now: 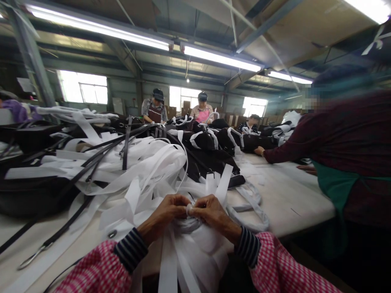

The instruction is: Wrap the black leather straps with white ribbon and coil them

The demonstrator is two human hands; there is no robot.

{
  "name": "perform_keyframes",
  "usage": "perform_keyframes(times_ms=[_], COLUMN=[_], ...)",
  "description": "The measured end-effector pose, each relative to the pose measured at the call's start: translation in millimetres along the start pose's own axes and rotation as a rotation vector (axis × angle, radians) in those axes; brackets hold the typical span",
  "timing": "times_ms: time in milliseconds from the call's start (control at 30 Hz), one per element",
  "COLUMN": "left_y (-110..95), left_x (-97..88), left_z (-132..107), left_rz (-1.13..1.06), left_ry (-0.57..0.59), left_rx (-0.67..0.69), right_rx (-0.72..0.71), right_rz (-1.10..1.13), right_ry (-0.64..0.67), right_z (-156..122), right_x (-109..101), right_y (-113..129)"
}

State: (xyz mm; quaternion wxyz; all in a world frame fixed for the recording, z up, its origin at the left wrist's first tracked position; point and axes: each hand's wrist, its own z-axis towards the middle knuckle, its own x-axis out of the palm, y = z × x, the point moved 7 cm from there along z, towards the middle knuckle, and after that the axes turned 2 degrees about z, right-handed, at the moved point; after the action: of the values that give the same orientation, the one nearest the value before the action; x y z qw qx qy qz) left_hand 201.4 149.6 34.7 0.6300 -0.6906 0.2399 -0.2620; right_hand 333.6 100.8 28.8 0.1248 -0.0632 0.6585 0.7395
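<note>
My left hand (171,211) and my right hand (212,212) meet at the table's front edge, fingertips pinched together. Between them is a small bunched bit of thin white strip (189,209), gripped from both sides. Just beneath the fingers lies a coiled, white-wrapped loop (187,224), partly hidden by the hands. Long flat white strips (168,260) hang below it over the edge. Behind my hands rises a loose heap of wide white strips (155,162). Whether the pinched bit is knotted or only twisted I cannot tell.
Black bags (207,160) with white-wrapped handles are piled behind. Black straps (105,148) with metal clips, one a hook (32,257), lie at left. A co-worker (345,154) leans over the pale table (293,199) at right. Other people work farther back.
</note>
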Motion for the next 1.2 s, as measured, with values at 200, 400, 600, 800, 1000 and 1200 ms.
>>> perform_keyframes(times_ms=[200, 400, 600, 800, 1000, 1200], left_y=[4, 12, 26, 26, 10, 0], left_x=[1.4, -1.0, -10.9, -10.1, -2.9, 2.1], left_z=[7, 19, 26, 23, 9, -1], left_rz=[0.083, 0.153, 0.175, 0.185, 0.188, 0.145], left_ry=[0.000, 0.068, 0.080, 0.046, -0.044, -0.116], left_rx=[-0.011, 0.001, 0.049, 0.041, 0.037, 0.045], right_rx=[-0.049, -0.245, -0.261, -0.313, -0.331, -0.350], right_rz=[0.056, -0.061, -0.013, 0.046, 0.187, 0.245], right_ry=[-0.156, -0.190, -0.227, -0.151, -0.040, 0.189], right_z=[-3, -9, -11, -7, -7, -16], right_x=[-7, -6, -4, -2, -6, -11], right_y=[-5, 7, 5, 1, 0, 7])
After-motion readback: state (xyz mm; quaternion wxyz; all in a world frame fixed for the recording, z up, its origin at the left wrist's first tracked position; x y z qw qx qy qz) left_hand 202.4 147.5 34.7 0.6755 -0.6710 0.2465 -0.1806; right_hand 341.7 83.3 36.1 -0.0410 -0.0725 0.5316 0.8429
